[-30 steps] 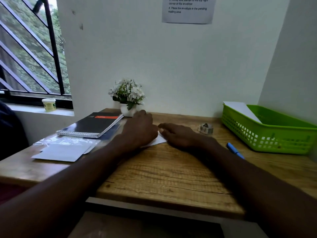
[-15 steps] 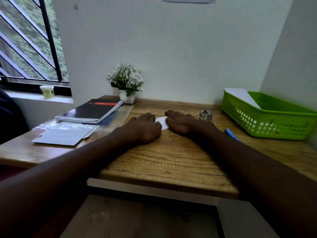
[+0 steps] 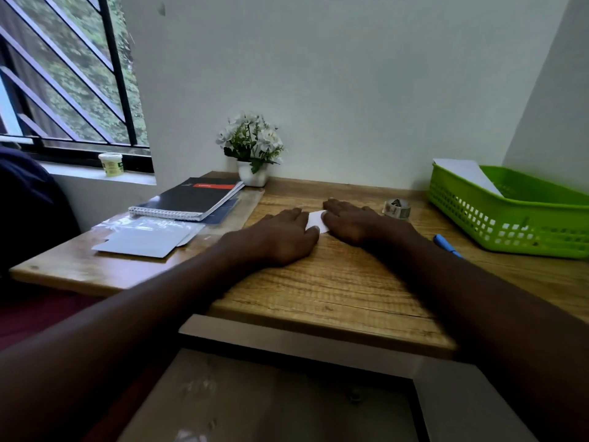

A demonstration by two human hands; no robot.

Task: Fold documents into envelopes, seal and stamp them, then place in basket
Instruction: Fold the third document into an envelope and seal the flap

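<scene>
My left hand (image 3: 283,237) and right hand (image 3: 353,223) lie flat, fingers straight, pressing a white folded paper (image 3: 316,221) onto the wooden desk (image 3: 334,288); only a small strip shows between them. One green basket (image 3: 510,215) at my right holds one white sheet (image 3: 467,175). One stack of envelopes (image 3: 143,244) lies at my left.

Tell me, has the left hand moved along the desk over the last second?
Yes. The left hand has slid back from the flower pot toward the person, and now lies flat beside the white paper.
</scene>
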